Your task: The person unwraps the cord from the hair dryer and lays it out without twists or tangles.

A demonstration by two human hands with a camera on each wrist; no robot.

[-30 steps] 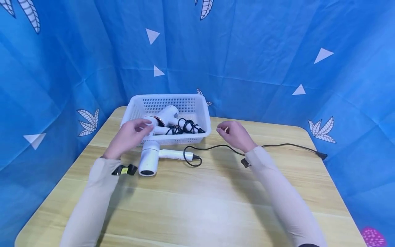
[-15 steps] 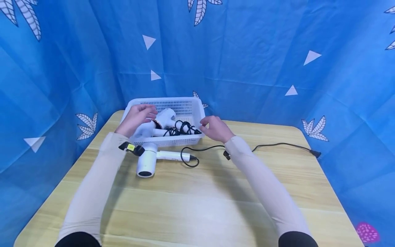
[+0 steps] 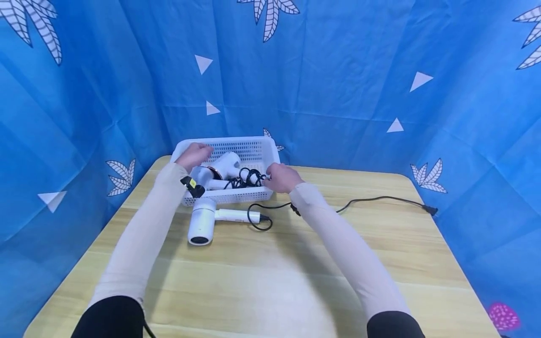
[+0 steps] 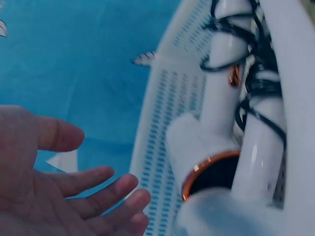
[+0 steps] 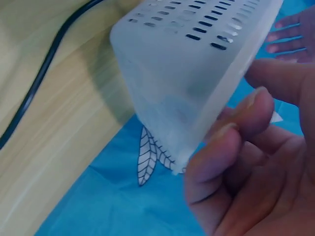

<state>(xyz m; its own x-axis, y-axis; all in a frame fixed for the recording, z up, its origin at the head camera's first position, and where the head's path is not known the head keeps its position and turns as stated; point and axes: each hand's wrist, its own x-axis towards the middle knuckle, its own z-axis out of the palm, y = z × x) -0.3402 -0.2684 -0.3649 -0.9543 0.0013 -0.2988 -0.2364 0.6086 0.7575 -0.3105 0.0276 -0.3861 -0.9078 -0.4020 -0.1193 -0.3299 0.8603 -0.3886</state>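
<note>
Now, basket ends (head view): the left end of the basket [image 3: 230,195] is being overhung by the left hand [image 3: 194,155], while its right rim is being met by the right hand [image 3: 282,178].
Shift at the rim: the right hand is being brought in, having been held well apart from the basket a second ago; by judgement, both ends are being taken in hand, and attention is being given to the basket rather than the loose dryer.
Dryers inside: two smooth, white, rounded hair dryers [image 3: 226,164] are being held within the basket, black cords [image 3: 252,177] being bunched about their handles.
Loose dryer: a white, T-shaped dryer [image 3: 202,225] is being left on the worktop [image 3: 262,281] just in front, its thin black cable [image 3: 372,198] being trailed rightward to a plug [image 3: 431,210].
Backdrop: creased blue fabric [image 3: 338,103] is being hung behind.
Left hand (left wrist view): fingers and thumb are being kept spread, nothing being gripped.
Copper ring (left wrist view): a dark, round dryer mouth is being edged by a shiny copper-coloured ring [image 4: 198,170].
Right hand (right wrist view): fingers are being curled beside the rim; whether it is being gripped cannot be told.
Basket wall (right wrist view): translucent, slotted plastic is being shown.
</note>
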